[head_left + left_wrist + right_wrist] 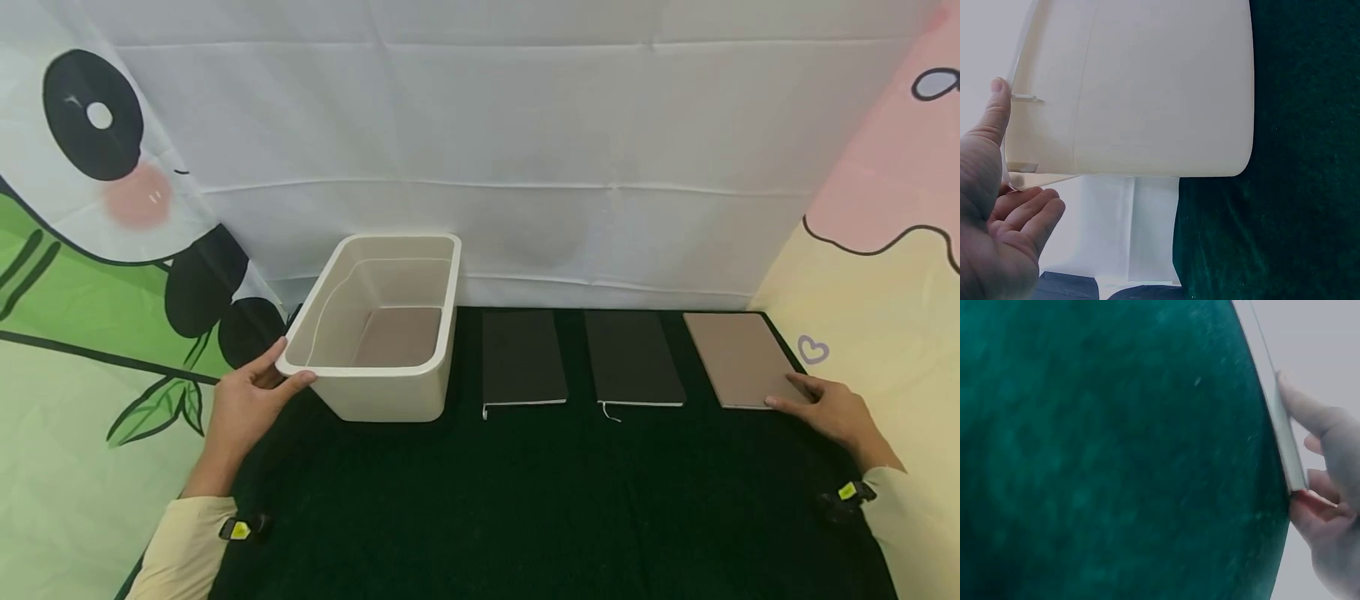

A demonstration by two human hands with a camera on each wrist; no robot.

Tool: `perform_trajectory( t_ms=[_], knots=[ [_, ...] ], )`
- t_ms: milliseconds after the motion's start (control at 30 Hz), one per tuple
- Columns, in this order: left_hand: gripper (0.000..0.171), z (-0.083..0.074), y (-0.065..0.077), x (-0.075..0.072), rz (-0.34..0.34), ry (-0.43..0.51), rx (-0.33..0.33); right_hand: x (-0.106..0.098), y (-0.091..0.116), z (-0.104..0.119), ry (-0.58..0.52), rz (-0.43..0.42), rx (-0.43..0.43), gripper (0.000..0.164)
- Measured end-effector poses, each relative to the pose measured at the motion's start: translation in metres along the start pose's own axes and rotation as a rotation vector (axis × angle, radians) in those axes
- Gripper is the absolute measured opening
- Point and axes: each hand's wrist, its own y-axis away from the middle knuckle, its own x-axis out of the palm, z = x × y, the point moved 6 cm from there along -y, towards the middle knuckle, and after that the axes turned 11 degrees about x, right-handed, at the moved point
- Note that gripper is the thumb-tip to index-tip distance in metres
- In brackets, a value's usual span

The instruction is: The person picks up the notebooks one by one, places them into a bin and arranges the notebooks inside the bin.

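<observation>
A cream plastic storage bin point(390, 392) stands at the left of the dark green cloth. My left hand point(251, 400) holds its near left corner, thumb on the rim and fingers around the side; the left wrist view shows those fingers point(1035, 215) bent beneath the rim. At the far right lies a brown notebook point(738, 354). My right hand point(832, 408) pinches its near right corner. In the right wrist view the thumb point(1304, 409) is on the cover and fingertips are at the notebook's edge point(1282, 431). A flat brownish surface point(397, 337) covers the bin's bottom; I cannot tell what it is.
Two black notebooks, one nearer the bin point(522, 358) and one nearer the brown notebook point(633, 358), lie between them with ribbon ends hanging out. A white cloth wall point(525, 125) rises behind, and printed cloth panels flank both sides. Green cloth point(487, 508) stretches in front.
</observation>
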Motion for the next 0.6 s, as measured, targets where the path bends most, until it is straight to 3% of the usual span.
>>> perform_trajectory(
  t_ms=[367,600],
  knots=[
    [0.080,-0.001,0.000,0.001,-0.003,0.024,0.001,-0.009,0.004,0.016,-0.043,-0.049,0.038,0.098],
    [0.079,-0.001,0.000,0.000,-0.006,0.025,0.007,-0.018,-0.004,0.018,0.013,-0.061,0.059,0.103]
  ],
)
